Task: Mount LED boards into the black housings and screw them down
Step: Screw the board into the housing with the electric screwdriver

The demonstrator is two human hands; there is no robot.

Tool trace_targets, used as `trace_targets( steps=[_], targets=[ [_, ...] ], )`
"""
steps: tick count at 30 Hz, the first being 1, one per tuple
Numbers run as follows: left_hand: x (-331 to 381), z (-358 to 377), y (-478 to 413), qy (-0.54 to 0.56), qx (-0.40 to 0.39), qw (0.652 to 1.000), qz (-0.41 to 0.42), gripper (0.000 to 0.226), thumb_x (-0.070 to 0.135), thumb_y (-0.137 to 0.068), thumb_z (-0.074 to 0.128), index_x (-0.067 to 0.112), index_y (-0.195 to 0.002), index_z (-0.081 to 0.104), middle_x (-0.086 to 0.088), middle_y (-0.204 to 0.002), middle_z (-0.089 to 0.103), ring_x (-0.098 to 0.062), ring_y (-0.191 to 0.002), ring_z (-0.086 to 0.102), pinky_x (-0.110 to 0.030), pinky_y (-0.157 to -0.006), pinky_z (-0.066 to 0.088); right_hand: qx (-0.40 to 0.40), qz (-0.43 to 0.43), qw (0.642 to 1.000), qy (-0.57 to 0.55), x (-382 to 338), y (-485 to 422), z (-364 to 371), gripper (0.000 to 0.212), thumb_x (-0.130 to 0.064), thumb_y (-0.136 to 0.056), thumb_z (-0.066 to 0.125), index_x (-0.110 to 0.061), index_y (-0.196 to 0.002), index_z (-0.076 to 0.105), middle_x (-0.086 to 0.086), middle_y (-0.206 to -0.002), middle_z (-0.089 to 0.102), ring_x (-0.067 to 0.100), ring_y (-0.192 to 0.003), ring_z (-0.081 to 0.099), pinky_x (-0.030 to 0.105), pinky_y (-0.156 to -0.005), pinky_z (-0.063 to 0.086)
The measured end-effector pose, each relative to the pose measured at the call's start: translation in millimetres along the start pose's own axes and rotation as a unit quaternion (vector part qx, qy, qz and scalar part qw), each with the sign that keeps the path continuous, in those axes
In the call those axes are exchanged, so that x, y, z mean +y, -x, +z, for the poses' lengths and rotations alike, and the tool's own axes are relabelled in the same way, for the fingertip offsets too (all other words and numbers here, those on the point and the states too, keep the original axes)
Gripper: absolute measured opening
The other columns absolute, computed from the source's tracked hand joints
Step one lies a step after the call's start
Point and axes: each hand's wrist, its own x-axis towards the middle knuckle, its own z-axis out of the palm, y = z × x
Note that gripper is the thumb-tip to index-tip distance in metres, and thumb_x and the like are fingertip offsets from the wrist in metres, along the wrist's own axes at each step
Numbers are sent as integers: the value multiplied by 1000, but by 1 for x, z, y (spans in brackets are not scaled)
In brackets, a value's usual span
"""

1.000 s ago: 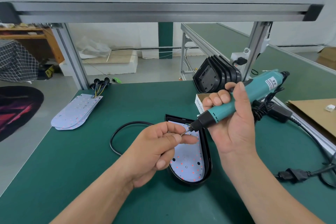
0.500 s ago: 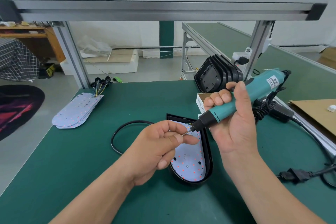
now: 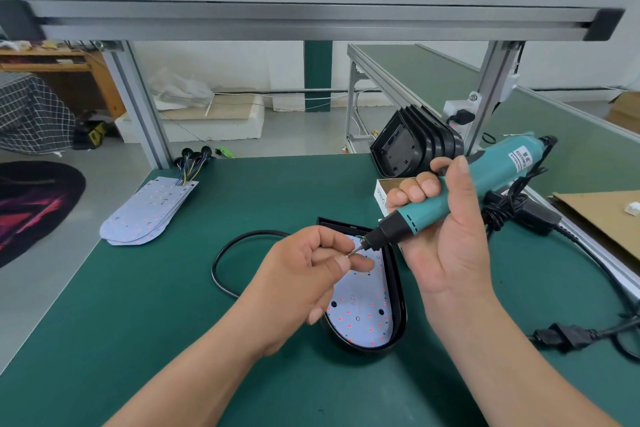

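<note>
A black housing (image 3: 398, 315) lies on the green bench with a white LED board (image 3: 363, 312) dotted red seated inside it. My right hand (image 3: 446, 239) grips a teal electric screwdriver (image 3: 450, 198), its bit slanting down to the left over the board's upper end. My left hand (image 3: 308, 277) is raised above the housing, thumb and forefinger pinching a small screw (image 3: 349, 254) at the bit's tip. A black cable (image 3: 221, 253) loops out of the housing to the left.
A stack of spare LED boards (image 3: 145, 211) with wires lies at the far left. Several empty black housings (image 3: 412, 146) lean at the back right by a white box (image 3: 384, 194). The screwdriver's power cord and plug (image 3: 561, 336) trail at the right.
Both hands stay nearly still; my left fingers have shifted slightly around the screw at the bit's tip.
</note>
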Motion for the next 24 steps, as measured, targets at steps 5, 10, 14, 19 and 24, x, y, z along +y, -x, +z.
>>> trace_targets(
  steps=[5, 10, 14, 19, 24],
  targets=[
    [0, 3, 1, -54, 33, 998, 8, 12, 4, -106, 55, 14, -110, 61, 4, -105, 82, -11, -37, 40, -21, -45, 39, 0, 1, 1000, 2, 3, 1, 0, 21, -37, -102, 63, -19, -93, 69, -5, -74, 48, 12, -69, 47, 29, -72, 48],
    [-1, 3, 1, -61, 32, 998, 4, 16, 6, -107, 55, 19, -113, 63, 9, -109, 81, -13, -39, 37, -21, -44, 38, 20, 2, 1000, 1, 8, 1, -2, 21, -38, -103, 62, -18, -97, 65, -5, -75, 48, 12, -69, 48, 29, -72, 48],
    [-4, -1, -1, -52, 12, 998, 16, 23, 11, -106, 59, 25, -124, 64, 11, -117, 80, -12, -38, 37, -20, -48, 40, 28, 4, 1000, -11, 8, -1, -5, 23, -40, -100, 65, -17, -98, 63, -5, -75, 48, 12, -69, 48, 29, -72, 49],
    [-3, -5, -5, -25, 19, 999, 27, 38, 33, -97, 64, 32, -134, 58, 15, -126, 76, -12, -39, 37, -21, -52, 44, 25, -1, 999, -25, 6, -2, -7, 25, -42, -98, 67, -17, -97, 63, -5, -75, 46, 12, -68, 48, 28, -73, 49],
    [-11, -19, -18, -67, 238, 969, 6, 14, 36, -101, 61, 31, -113, 64, 14, -98, 79, -8, -42, 42, -26, -49, 42, 37, -9, 999, -25, 3, -6, -9, 25, -41, -96, 70, -18, -97, 61, -5, -76, 46, 13, -69, 47, 28, -74, 49]
  ],
)
